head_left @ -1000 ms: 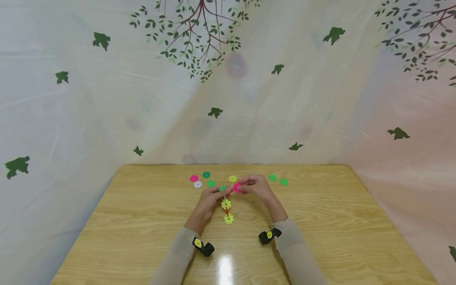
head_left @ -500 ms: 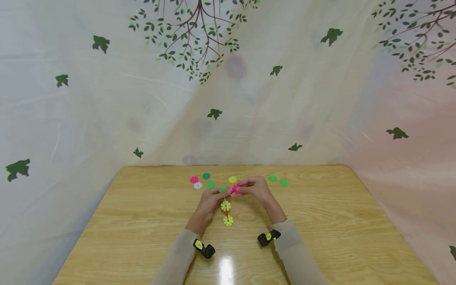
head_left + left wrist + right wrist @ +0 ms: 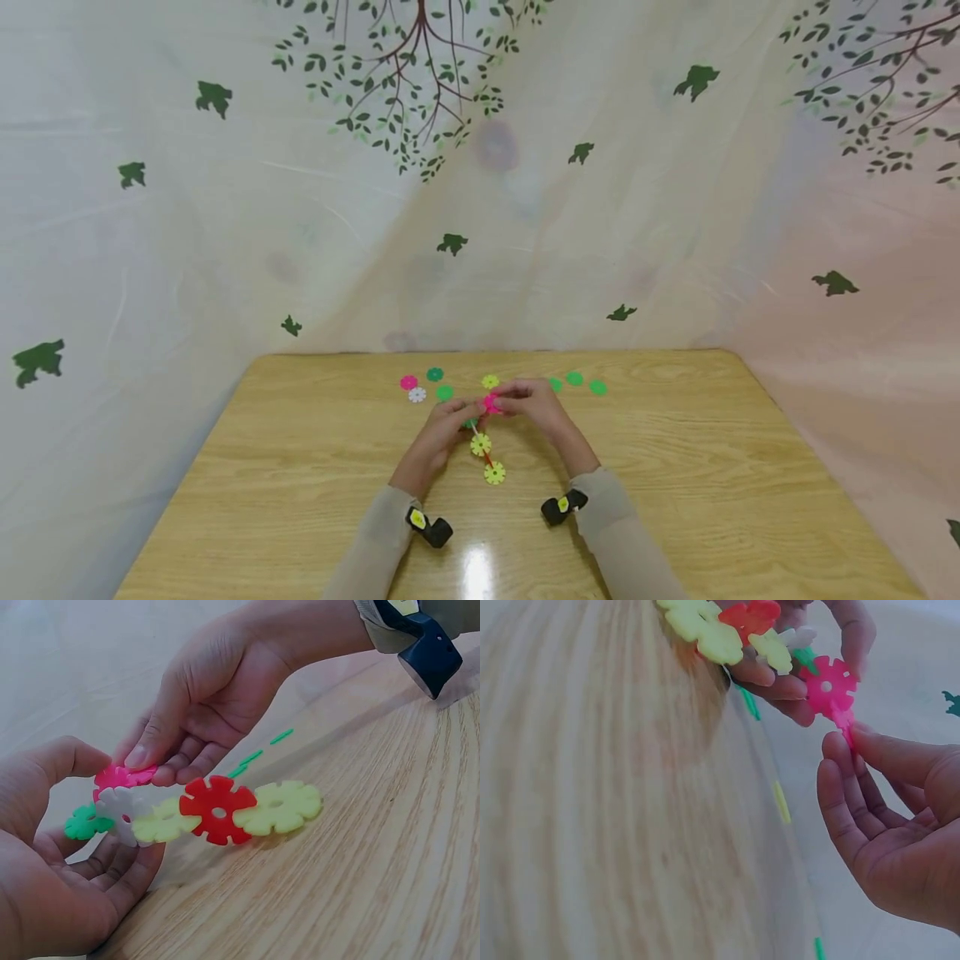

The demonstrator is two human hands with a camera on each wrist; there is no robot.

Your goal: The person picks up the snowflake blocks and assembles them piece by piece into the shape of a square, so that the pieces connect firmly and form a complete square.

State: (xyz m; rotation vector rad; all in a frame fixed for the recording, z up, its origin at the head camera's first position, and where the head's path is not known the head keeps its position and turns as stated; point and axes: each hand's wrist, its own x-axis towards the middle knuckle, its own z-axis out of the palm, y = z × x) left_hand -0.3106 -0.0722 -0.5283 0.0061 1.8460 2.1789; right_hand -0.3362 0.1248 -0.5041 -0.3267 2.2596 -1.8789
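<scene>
My left hand (image 3: 441,432) grips one end of a chain of notched snowflake discs. Along it in the left wrist view run a yellow disc (image 3: 285,810), a red disc (image 3: 204,799), a second yellow disc (image 3: 169,814), a white disc (image 3: 112,806) and a green disc (image 3: 84,823). A pink disc (image 3: 831,688) sits at the held end, by the left fingertips. Between thumb and fingers my right hand (image 3: 907,825) pinches another pink disc (image 3: 844,726), seen nearly edge-on, its rim meeting the first pink one. The chain's free end points toward me in the head view.
Loose discs lie along the back of the wooden table (image 3: 675,483): a pink one (image 3: 408,382), a white one (image 3: 417,395), a dark green one (image 3: 435,375), a yellow one (image 3: 491,382) and several light green ones (image 3: 575,379). A printed cloth (image 3: 360,267) hangs behind.
The right hand has shifted slightly left with its pink disc, closer to the left hand. The chain's free end has swung right. A green disc on the table now shows beside the right hand.
</scene>
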